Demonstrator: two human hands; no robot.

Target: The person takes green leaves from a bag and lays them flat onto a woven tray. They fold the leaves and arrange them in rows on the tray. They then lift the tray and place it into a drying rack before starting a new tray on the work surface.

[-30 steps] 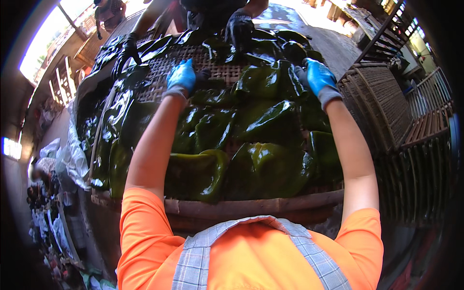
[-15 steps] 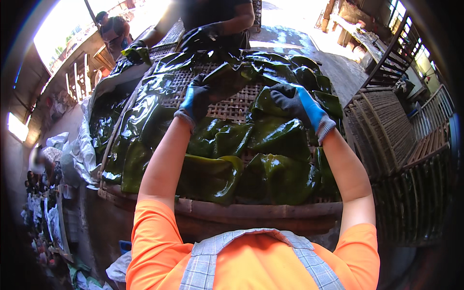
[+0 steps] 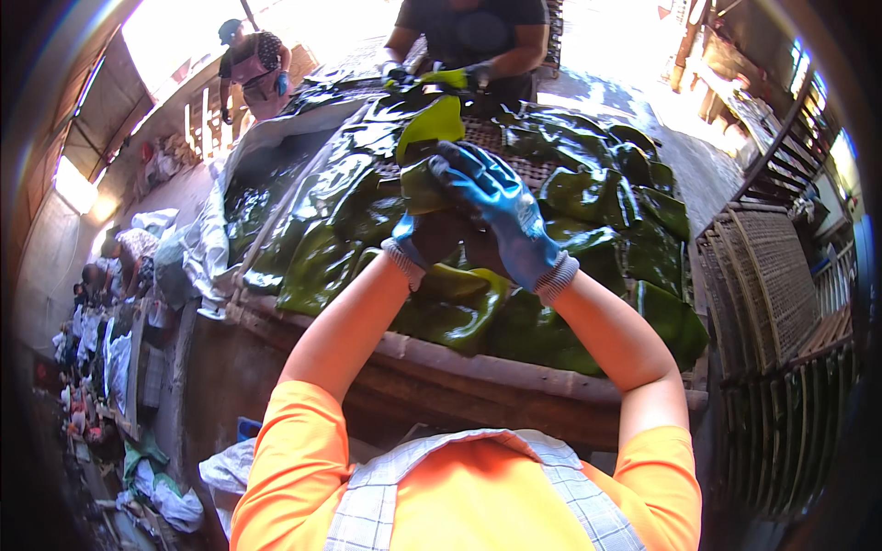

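Wet dark green kelp sheets (image 3: pixel 570 197) lie spread over a woven bamboo rack (image 3: pixel 528 170) in front of me. Above its middle, a folded kelp sheet (image 3: pixel 424 188) is raised between my gloved hands, which are close together. My left hand (image 3: pixel 415 237) grips its lower part, with most of the fingers hidden by kelp and shade. Across the sheet lies my right hand (image 3: pixel 501 216), fingers pressed together and closed on its edge. Just beyond stands a yellow-green lit kelp piece (image 3: pixel 432 124); whether it belongs to the same sheet I cannot tell.
Across the rack, a co-worker in black (image 3: pixel 473 46) handles a green kelp piece (image 3: pixel 446 79). Another person in an apron (image 3: pixel 255 69) stands far left. A lined container (image 3: pixel 266 174) with kelp adjoins the rack's left side. Stacked woven racks (image 3: pixel 758 285) stand at the right.
My hands have come together from wide apart, the right one swinging left over the kelp sheet. The view has shifted. The co-worker opposite now has both hands together on a kelp piece.
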